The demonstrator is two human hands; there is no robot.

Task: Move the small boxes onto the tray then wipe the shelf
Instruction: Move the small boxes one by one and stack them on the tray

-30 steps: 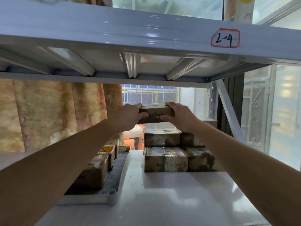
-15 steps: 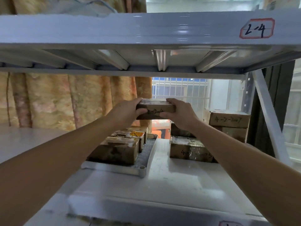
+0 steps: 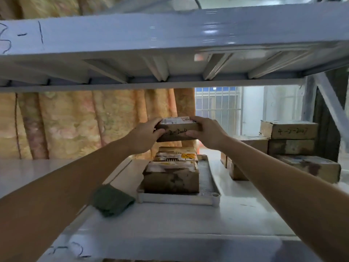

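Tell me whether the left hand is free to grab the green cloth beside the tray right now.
Probably not yet: the left hand and right hand both grip a small box above the tray. The green cloth itself lies uncovered.

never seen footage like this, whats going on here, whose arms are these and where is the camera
No machine here: the arms belong to a person, and the single camera sits on their head, looking forward and down, so you see roughly what they see. They are reaching into a white metal shelf.

The left hand and right hand grip one small cardboard box by its two ends, holding it in the air above a long white tray. The tray lies on the shelf and already carries a row of similar boxes.

To the right, more boxes are stacked straight on the shelf. A folded dark green cloth lies just left of the tray's near corner. A patterned curtain hangs behind.
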